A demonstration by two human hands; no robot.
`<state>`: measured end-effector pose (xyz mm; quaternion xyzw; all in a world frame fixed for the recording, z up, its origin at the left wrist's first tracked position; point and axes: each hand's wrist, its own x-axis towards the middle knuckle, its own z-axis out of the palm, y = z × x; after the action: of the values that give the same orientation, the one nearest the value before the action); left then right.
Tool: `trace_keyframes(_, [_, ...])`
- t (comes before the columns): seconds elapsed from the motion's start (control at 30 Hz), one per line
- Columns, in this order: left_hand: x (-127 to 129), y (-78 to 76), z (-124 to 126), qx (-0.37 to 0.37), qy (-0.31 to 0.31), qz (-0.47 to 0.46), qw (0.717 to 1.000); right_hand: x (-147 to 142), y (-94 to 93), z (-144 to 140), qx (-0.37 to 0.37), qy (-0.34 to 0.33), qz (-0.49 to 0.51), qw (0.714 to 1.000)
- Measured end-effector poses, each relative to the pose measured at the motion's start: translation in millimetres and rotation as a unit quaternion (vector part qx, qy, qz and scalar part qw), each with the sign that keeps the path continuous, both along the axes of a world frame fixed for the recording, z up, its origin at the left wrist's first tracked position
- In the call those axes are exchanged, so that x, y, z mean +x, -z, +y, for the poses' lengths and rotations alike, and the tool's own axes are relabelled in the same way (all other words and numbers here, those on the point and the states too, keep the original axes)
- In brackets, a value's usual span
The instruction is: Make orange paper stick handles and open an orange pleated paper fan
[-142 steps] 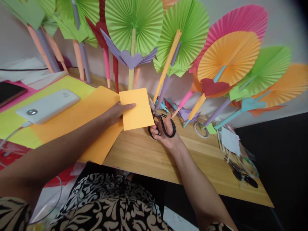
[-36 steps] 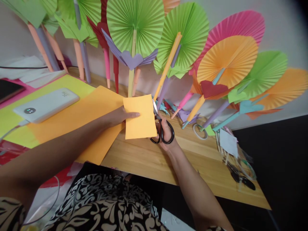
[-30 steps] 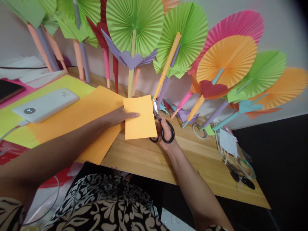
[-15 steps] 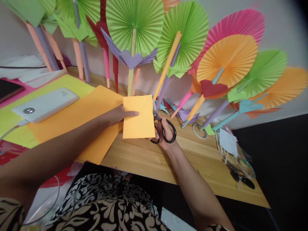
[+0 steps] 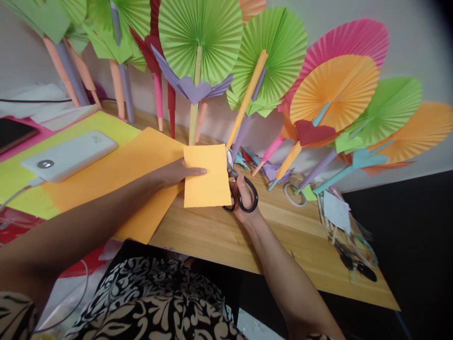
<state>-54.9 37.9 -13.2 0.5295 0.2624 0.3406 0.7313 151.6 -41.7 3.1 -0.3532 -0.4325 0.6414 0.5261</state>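
Note:
A light orange rectangle of paper [image 5: 208,189] is held upright above the table. My left hand [image 5: 173,174] pinches it at its left edge, thumb lying across the front and the other fingers hidden behind. Black-handled scissors [image 5: 250,194] are in my right hand [image 5: 244,208], fingers through the loops. Their blades stand at the paper's right edge, pointing away from me; how much paper lies between them I cannot make out. Larger orange sheets [image 5: 141,156] lie under my left forearm.
Paper fans on rolled stems, such as a green one [image 5: 200,28] and an orange one [image 5: 334,89], lean on the wall. A white power bank [image 5: 71,156] lies on yellow paper. Tape [image 5: 294,194] and another pair of scissors [image 5: 357,267] lie on the wooden table [image 5: 212,236].
The whole view has shifted slightly, with everything a little lower and to the right. Both hands keep their hold on the paper and scissors; the scissors look slightly more closed.

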Motion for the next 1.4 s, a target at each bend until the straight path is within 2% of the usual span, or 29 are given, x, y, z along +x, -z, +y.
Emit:
trace_keyframes(0.2, [0,5.2,1,-0.006,-0.009,-0.007,1.0,1,1.6,0,0.011,0.026,-0.039,0.999])
trace_keyframes(0.37, [0,7.8,3,-0.008,-0.009,-0.01,1.0,1,5.1,1,0.009,0.022,-0.063,0.998])
trace_keyframes(0.7, [0,2.5,0,-0.014,-0.014,0.009,1.0,0,0.3,0,-0.003,-0.018,-0.001,1.0])
trace_keyframes(0.87, [1,-0.3,-1,0.013,-0.013,0.012,1.0,-3,-2.6,0,-0.005,-0.005,-0.019,1.0])
trace_keyframes(1.07, [-1,3.8,3,0.022,-0.009,0.043,0.999,1,-3.7,1,-0.01,-0.008,-0.015,1.0])
trace_keyframes(1.13, [-6,3.5,11,0.018,-0.03,0.059,0.998,4,-4.4,2,-0.011,-0.01,-0.018,1.0])
trace_keyframes(1.2, [-12,-0.2,20,0.028,-0.085,0.057,0.994,6,-4.7,1,-0.01,-0.02,-0.02,1.0])
trace_keyframes(1.33, [-21,-15.0,28,0.146,-0.232,0.072,0.959,7,-2.7,-1,-0.02,-0.051,-0.026,0.998])
trace_keyframes(1.4, [-20,-21.9,25,0.198,-0.242,0.118,0.942,6,-0.9,-2,-0.03,-0.067,-0.037,0.997])
